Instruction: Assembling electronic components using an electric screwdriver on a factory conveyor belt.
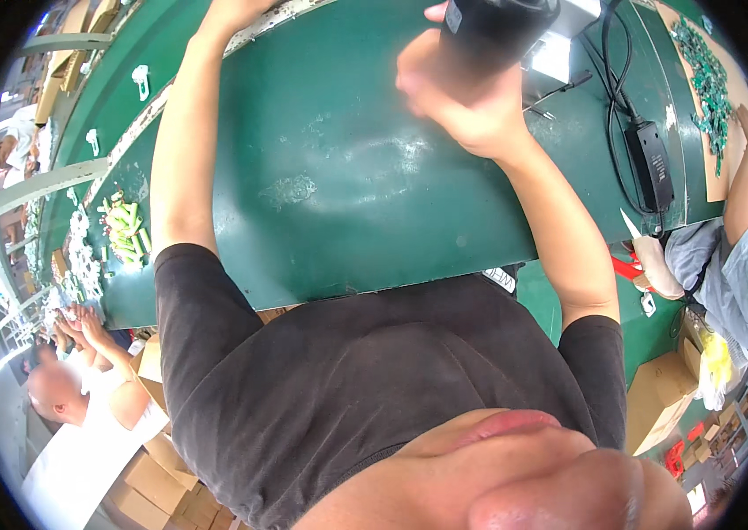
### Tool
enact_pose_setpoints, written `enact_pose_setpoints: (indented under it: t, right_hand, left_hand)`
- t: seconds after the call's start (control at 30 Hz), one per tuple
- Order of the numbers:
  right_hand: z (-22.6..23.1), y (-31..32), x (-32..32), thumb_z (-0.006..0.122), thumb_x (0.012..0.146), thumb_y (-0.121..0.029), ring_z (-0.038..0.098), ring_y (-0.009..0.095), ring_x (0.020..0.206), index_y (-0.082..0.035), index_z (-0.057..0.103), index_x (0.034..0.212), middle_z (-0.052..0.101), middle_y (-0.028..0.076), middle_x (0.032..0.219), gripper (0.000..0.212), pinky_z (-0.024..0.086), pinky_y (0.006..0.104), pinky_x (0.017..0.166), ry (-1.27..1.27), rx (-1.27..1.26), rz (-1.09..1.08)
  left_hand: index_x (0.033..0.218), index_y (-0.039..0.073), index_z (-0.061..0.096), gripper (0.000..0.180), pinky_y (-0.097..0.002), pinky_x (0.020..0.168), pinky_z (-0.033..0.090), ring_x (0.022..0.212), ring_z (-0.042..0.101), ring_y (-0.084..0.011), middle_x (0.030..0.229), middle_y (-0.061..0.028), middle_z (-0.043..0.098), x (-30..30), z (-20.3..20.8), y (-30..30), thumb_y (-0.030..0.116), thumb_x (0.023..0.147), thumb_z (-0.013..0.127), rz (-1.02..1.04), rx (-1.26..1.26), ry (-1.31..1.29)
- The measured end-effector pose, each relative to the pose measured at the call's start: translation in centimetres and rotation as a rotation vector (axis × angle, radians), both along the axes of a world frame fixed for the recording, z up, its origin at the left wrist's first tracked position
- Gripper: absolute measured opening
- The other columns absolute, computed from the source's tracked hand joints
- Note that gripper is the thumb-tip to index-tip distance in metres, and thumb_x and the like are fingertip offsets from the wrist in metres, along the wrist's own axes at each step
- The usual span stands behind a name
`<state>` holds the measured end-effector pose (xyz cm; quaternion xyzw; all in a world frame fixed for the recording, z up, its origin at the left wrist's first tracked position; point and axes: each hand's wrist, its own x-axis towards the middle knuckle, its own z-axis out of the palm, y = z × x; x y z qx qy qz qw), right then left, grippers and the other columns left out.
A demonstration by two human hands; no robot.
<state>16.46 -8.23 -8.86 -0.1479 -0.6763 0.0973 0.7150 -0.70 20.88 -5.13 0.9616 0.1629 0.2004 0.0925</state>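
Note:
My right hand (471, 102) is wrapped around a black cylindrical object (497, 35) with a smooth, dark body. Its upper end is cut off by the top edge, and blur hides its exact kind. Over the far left side of the green table (347, 194), my left arm reaches up to the table's worn rim. Only part of my left hand (241, 11) shows at the top edge, and its fingers lie out of view. Just right of the black cylinder is a shiny silver-white box-like thing (552, 57), partly hidden by it.
A black power adapter (650, 166) with a looped cable lies on the right. Small green pieces (705, 88) cover a board beyond it, near a co-worker's arm (742, 185). Light-green pieces (126, 231) lie at left; another person (82, 397) works there. Cardboard boxes (661, 397) stand below.

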Motion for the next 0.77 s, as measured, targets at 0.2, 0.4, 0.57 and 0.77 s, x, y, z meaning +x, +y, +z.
enact_pose_setpoints:
  t: [0.2, 0.4, 0.57, 0.77]
  right_hand:
    - [1.4, -3.5, -1.4, 0.076, 0.087, 0.002, 0.060, 0.009, 0.073, -0.003, 0.060, 0.122, 0.063, 0.001, 0.084, 0.039, 0.051, 0.0279, 0.066, 0.378, -0.572, -0.053]
    - [2.2, -3.5, 1.9, 0.055, 0.094, 0.006, 0.051, 0.017, 0.051, 0.001, 0.061, 0.111, 0.055, 0.008, 0.064, 0.019, 0.044, 0.0334, 0.046, 0.229, -0.368, -0.051]
    - [6.0, -4.9, 1.9, 0.063, 0.093, -0.004, 0.049, 0.016, 0.049, -0.004, 0.046, 0.119, 0.051, 0.005, 0.064, 0.031, 0.045, 0.0329, 0.048, 0.714, -0.398, -0.080]
    - [6.4, -4.7, 7.5, 0.048, 0.089, -0.021, 0.043, 0.017, 0.055, -0.009, 0.050, 0.067, 0.044, 0.001, 0.063, 0.025, 0.043, 0.0382, 0.058, 0.292, -0.458, -0.248]
  left_hand:
    - [0.088, 0.005, 0.071, 0.011, -0.0409, 0.076, 0.053, 0.085, 0.066, -0.0324, 0.085, -0.0126, 0.066, 1.6, -0.5, -0.8, 0.012, 0.082, 0.077, -0.101, 0.152, 0.040]
    - [0.089, 0.005, 0.066, 0.015, -0.0447, 0.095, 0.046, 0.113, 0.056, -0.0352, 0.120, -0.0153, 0.057, 1.0, 2.8, -11.4, 0.010, 0.080, 0.076, 0.015, 0.074, -0.061]
    - [0.082, 0.001, 0.062, 0.017, -0.0478, 0.097, 0.047, 0.115, 0.055, -0.0408, 0.128, -0.0207, 0.056, 0.1, 1.3, -19.4, 0.006, 0.073, 0.076, -0.250, 0.086, -0.117]
    - [0.093, 0.009, 0.070, 0.022, -0.0429, 0.106, 0.046, 0.127, 0.052, -0.0336, 0.141, -0.0108, 0.053, -2.5, -3.3, -24.3, 0.007, 0.075, 0.082, -0.241, -0.282, -0.195]
